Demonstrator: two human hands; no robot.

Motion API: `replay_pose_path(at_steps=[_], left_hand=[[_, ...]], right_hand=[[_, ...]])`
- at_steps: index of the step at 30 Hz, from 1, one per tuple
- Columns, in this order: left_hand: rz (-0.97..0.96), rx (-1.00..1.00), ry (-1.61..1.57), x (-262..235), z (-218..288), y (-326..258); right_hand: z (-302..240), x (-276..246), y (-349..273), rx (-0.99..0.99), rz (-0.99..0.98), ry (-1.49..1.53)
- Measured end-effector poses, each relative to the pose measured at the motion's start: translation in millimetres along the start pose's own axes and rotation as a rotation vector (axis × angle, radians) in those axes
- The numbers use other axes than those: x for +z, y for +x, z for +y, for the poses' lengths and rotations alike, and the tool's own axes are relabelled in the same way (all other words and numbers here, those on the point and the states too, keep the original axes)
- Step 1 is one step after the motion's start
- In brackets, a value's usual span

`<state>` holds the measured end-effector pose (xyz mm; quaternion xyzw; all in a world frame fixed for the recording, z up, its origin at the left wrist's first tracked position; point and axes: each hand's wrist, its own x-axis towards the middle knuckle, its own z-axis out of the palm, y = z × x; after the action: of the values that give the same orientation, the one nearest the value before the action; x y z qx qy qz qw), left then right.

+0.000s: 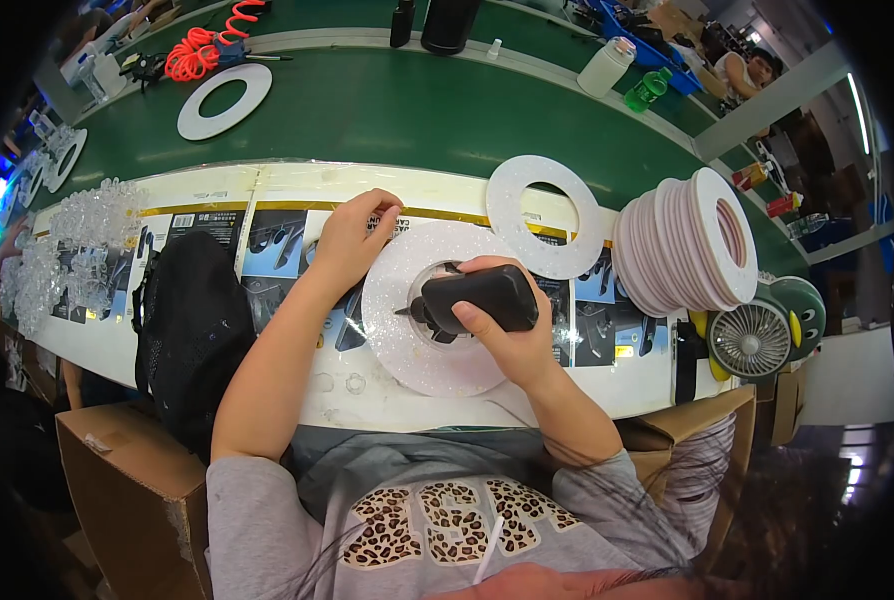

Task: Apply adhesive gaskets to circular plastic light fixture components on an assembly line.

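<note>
My right hand (520, 335) is wrapped round a black, rounded hand tool (482, 298), seen from above; it looks like a power driver. The tool is over the middle opening of a white, glittery disc-shaped piece (407, 365) on the table in front of me. Dark parts show in that opening, but the tool hides most of them. Beside the upper left rim of the piece is my left hand (352, 240). Its fingers are curled, with thumb and fingertips close together, and what they hold, if anything, is too small to tell.
Behind the piece lies a flat white ring (502, 200); another ring (192, 118) is farther back. Stacked rings (657, 245) and a small fan (752, 338) stand right. Left are a black bag (195, 320) and clear plastic parts (97, 215). Cardboard boxes (132, 490) flank me.
</note>
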<state>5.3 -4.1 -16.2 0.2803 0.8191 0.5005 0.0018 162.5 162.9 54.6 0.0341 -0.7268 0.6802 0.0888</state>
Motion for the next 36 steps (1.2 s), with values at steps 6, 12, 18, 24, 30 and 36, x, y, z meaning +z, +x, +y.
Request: replay_pose_path(at_steps=[6, 12, 18, 24, 30, 36], left_hand=[[-0.002, 0.001, -0.003, -0.6, 0.2, 0.9], [0.059, 0.061, -0.023, 3.0, -6.3, 0.9], [0.053, 0.052, -0.036, 3.5, -3.0, 1.1], [0.038, 0.041, -0.02, 0.3, -1.7, -0.3], [0.004, 0.022, -0.009, -0.5, -0.5, 0.3], [0.011, 0.022, -0.006, -0.1, -2.3, 0.0]], right_hand=[[-5.2, 0.5, 0.8, 0.016, 0.075, 0.001], [-7.5, 0.3, -0.6, 0.004, 0.036, -0.061], [2.8, 1.9, -4.3, -0.11, -0.08, -0.101], [6.5, 7.7, -4.0, -0.091, -0.136, -0.035], [4.0, 8.2, -2.9, -0.108, -0.151, -0.065], [6.4, 9.0, -2.2, -0.115, -0.157, -0.05]])
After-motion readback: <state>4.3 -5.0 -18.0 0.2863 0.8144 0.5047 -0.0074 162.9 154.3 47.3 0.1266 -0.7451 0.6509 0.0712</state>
